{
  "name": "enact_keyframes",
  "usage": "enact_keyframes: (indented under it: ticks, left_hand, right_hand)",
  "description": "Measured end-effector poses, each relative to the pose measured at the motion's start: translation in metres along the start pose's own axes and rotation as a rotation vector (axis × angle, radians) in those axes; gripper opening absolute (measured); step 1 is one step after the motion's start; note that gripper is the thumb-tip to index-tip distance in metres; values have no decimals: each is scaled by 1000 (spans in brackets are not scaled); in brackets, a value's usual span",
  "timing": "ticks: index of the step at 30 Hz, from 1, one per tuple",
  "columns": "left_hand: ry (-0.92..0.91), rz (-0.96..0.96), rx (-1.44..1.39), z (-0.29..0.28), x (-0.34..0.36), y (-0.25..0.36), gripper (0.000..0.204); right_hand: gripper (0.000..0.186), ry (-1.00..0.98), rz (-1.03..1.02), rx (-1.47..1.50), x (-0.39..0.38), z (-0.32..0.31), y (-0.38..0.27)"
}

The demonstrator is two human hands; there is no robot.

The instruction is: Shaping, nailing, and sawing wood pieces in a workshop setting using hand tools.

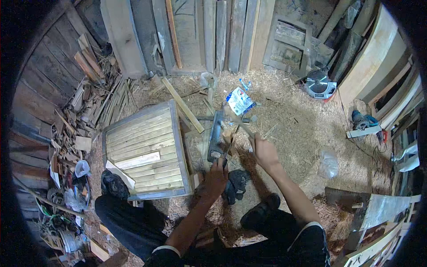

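My left hand (pixel 218 173) is closed around the lower end of a thin, dark, pointed tool (pixel 232 141), which slants up and to the right. My right hand (pixel 265 153) grips a pale, stick-like handle (pixel 245 128) that runs up and left across the tool's upper end. Its far end is blurred, so I cannot tell its kind. Just left of both, a long dark block (pixel 215 135) with a pale near end lies on the shavings. A small piece of wood (pixel 227 134) is beside the block. Below my left hand is a crumpled black cloth-like thing (pixel 237 184).
A slatted wooden panel (pixel 147 171) in a grey frame stands at left. Beyond my hands lies a blue-and-white packet (pixel 240 101). A circular saw (pixel 319 85) and another power tool (pixel 361 120) rest at right. Wood scraps (pixel 100 107) heap at far left; boards (pixel 227 35) lean behind.
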State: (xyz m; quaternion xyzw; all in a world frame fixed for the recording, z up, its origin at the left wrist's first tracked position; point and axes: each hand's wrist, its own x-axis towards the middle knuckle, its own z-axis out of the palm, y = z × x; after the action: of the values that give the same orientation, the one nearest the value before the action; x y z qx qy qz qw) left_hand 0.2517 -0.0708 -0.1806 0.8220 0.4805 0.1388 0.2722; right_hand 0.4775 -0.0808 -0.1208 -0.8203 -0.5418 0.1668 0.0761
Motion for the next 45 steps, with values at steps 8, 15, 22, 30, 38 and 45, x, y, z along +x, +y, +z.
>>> enact_keyframes:
  ticks: [8, 15, 22, 30, 38, 45]
  left_hand:
    - [-341, -58, -28, 2, 0, 20, 38]
    - [50, 133, -105, 24, -11, -26, 42]
    - [-267, -138, -73, 5, 3, -29, 44]
    - [26, 24, -124, 32, -6, -30, 42]
    - [-72, -50, -94, 14, -14, -6, 40]
    - [-45, 98, -217, -45, -23, 5, 44]
  right_hand:
    - [37, -112, 42, -82, -30, 37, 34]
    - [32, 55, 22, 40, -5, 22, 37]
    - [37, 65, 241, 94, -17, 53, 34]
    - [41, 110, 283, -16, -33, 88, 51]
    - [47, 283, -520, 525, 14, 14, -58]
    - [51, 255, -423, 594, 25, -23, -60]
